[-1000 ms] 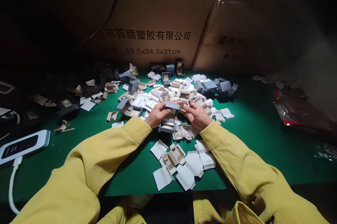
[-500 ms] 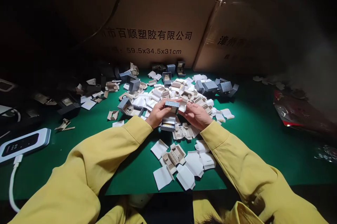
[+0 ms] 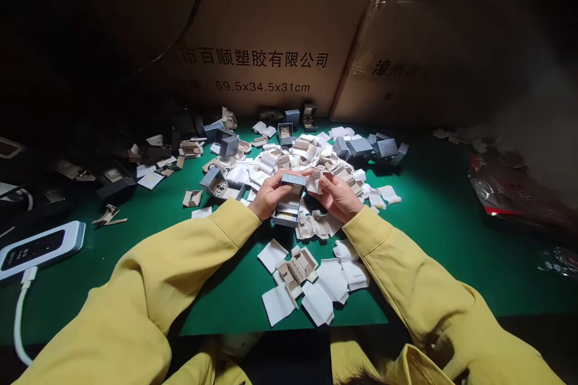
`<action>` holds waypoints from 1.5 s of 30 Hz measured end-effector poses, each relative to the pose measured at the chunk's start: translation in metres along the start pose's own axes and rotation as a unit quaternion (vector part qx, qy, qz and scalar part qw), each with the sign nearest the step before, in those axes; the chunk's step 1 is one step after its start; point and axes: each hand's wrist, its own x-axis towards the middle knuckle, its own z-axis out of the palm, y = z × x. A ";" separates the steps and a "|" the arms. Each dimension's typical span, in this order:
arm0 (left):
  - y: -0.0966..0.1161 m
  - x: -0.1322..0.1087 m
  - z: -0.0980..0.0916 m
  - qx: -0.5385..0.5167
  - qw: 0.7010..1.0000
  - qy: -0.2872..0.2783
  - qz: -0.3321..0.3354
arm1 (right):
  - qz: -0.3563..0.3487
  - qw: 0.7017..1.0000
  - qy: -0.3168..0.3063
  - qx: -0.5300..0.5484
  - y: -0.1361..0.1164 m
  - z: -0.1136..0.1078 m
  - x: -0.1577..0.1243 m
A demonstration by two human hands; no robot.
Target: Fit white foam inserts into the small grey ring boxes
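Over the near side of a heap of white and grey-brown card inserts [image 3: 266,162], my left hand [image 3: 268,197] is closed around a small blue-grey jewellery box [image 3: 294,179]. The box's lid stands open, and pale material shows inside it. To the right of the box, my right hand [image 3: 336,195] pinches a small pale card insert [image 3: 315,182] between thumb and fingers. The insert is close to the box; whether they touch I cannot tell. Below my hands, several folded card pieces [image 3: 295,273] lie near the table's front edge.
More blue-grey boxes [image 3: 360,149] stand around the heap on the green table [image 3: 433,228]. Large cardboard cartons [image 3: 271,23] rise behind it. A white device [image 3: 43,249] with a cable sits at the left, and a red-edged plastic bag [image 3: 506,192] at the right.
The small card insert in my right hand has turned and now shows more of its face beside the box. My left hand keeps its hold on the box, almost still.
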 end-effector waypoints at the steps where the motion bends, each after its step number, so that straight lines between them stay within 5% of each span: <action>1: 0.000 0.000 0.000 -0.010 1.000 0.000 0.007 | 0.005 1.000 -0.002 0.006 0.001 -0.001 0.000; 12: 0.001 0.000 -0.001 0.070 0.997 -0.006 0.019 | 0.028 0.999 -0.024 0.033 0.003 -0.005 0.002; 19: -0.001 0.002 -0.002 -0.037 0.999 0.024 -0.032 | 0.040 0.999 -0.018 -0.006 -0.001 0.000 -0.002; 23: -0.001 0.004 -0.004 -0.108 0.985 0.078 -0.107 | 0.046 0.997 0.055 0.014 -0.027 -0.005 -0.003; 27: 0.004 0.004 -0.001 -0.103 0.984 0.085 -0.122 | -0.055 0.990 0.125 0.038 -0.084 -0.050 -0.008; 30: 0.007 0.005 0.000 -0.114 0.980 0.083 -0.138 | -0.213 0.946 0.235 0.063 -0.119 -0.106 -0.014; 34: 0.006 0.006 -0.001 -0.140 0.970 0.093 -0.176 | -0.160 0.910 0.373 0.081 -0.117 -0.149 -0.013; 36: 0.004 0.007 -0.003 -0.156 0.964 0.107 -0.186 | -0.140 0.913 0.383 0.005 -0.103 -0.143 -0.009; 38: 0.003 0.008 -0.005 -0.170 0.959 0.126 -0.188 | -0.192 0.887 0.393 -0.145 -0.090 -0.123 -0.006; 41: 0.003 0.009 -0.005 -0.180 0.955 0.145 -0.187 | -0.285 0.778 0.349 -0.438 -0.078 -0.090 -0.007; 45: 0.006 0.010 -0.002 -0.166 0.956 0.145 -0.192 | -0.200 0.629 0.204 -0.723 -0.064 -0.067 -0.014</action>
